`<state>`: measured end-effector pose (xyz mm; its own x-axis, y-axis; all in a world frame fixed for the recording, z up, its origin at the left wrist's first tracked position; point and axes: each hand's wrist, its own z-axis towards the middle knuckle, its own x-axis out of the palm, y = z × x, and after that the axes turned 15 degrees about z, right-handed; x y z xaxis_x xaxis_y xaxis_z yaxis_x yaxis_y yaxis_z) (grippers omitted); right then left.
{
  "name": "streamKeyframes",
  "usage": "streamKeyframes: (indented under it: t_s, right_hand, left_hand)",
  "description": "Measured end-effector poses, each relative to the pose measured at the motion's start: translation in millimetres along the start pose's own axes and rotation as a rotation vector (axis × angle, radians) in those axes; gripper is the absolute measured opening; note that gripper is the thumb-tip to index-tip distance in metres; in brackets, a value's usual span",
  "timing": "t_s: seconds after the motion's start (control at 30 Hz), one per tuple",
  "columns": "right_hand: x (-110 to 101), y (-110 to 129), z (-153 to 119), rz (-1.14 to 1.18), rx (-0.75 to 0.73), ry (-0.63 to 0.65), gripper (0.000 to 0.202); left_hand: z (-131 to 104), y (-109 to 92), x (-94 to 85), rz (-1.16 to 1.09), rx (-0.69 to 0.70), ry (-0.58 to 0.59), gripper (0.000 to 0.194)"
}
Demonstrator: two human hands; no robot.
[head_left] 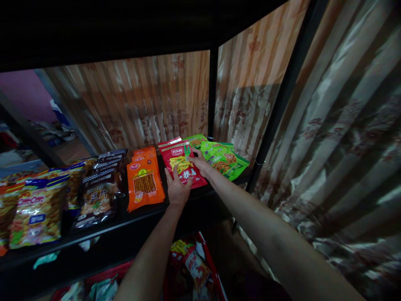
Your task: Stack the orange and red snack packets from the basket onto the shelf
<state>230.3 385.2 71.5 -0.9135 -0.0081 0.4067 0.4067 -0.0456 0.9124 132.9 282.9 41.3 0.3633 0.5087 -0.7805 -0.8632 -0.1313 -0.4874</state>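
Note:
A red snack packet with yellow strips printed on it lies on the black shelf, with another red packet partly hidden behind it. My left hand rests on its lower left part, fingers spread over the front. At the packet's right edge, my right hand has its thumb on the front and its fingers bent around the side. Green snack packets lie fanned out just right of the red one. To the left is a stack of orange snack packets.
Dark-topped bean snack bags and clear bags of puffed snacks line the shelf's left side. Below, a red crate holds more bags. A black shelf post stands at the back corner, and patterned curtains hang behind.

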Motion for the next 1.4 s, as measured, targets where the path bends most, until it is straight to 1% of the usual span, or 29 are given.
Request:
streamKeyframes:
  t_s: [0.07, 0.17, 0.27, 0.37, 0.43, 0.5, 0.63, 0.8, 0.87, 1.07, 1.2, 1.3, 1.4]
  right_hand:
    - [1.1, -2.4, 2.0, 0.003, 0.003, -0.018, 0.05]
    - [0.9, -8.5, 5.9, -0.085, -0.004, -0.048, 0.046]
    - [-1.4, -16.8, 9.1, -0.223, -0.051, -0.067, 0.046]
    - [-3.3, -23.2, 9.1, -0.389, -0.085, -0.086, 0.054]
    - [-3.0, -24.6, 6.8, -0.48, -0.087, -0.092, 0.058]
    - [-1.2, -24.3, 3.6, -0.559, -0.091, -0.096, 0.057]
    - [4.7, -22.4, -2.8, -0.678, -0.118, -0.11, 0.054]
    - [9.7, -22.7, -6.1, -0.71, -0.156, -0.135, 0.05]
    - [10.5, -23.0, -5.9, -0.717, -0.159, -0.133, 0.049]
    - [9.9, -19.2, -4.6, -0.752, -0.142, -0.087, 0.05]
    - [6.8, -13.5, -6.9, -0.815, -0.124, -0.065, 0.058]
    - [2.2, -10.4, -14.5, -0.866, -0.165, -0.032, 0.061]
    - [-3.9, -10.8, -27.7, -0.904, -0.207, 0.007, 0.061]
  left_hand:
    - [3.4, 1.2, 0.0, 0.014, -0.005, 0.029, 0.076]
    - [6.3, 2.8, 0.8, 0.047, 0.001, 0.053, 0.079]
    - [4.7, 2.7, 2.9, 0.091, 0.046, -0.037, 0.078]
    - [1.0, 1.9, 5.1, 0.139, 0.072, -0.141, 0.074]
    - [-1.1, 1.6, 5.9, 0.157, 0.077, -0.177, 0.072]
    - [-2.5, 1.6, 5.9, 0.171, 0.082, -0.193, 0.071]
    - [-3.5, 0.4, 4.0, 0.209, 0.069, -0.181, 0.068]
    - [-2.1, -1.3, 1.5, 0.211, 0.023, -0.099, 0.069]
    - [-1.4, -1.1, 2.0, 0.212, 0.023, -0.085, 0.068]
    - [-1.3, -1.5, 4.9, 0.269, 0.068, -0.095, 0.068]
    - [-1.2, -2.3, 6.8, 0.278, 0.062, -0.111, 0.069]
    - [-1.1, -2.0, 7.3, 0.284, 0.07, -0.128, 0.07]
    - [-2.0, -1.9, 6.5, 0.306, 0.074, -0.144, 0.069]
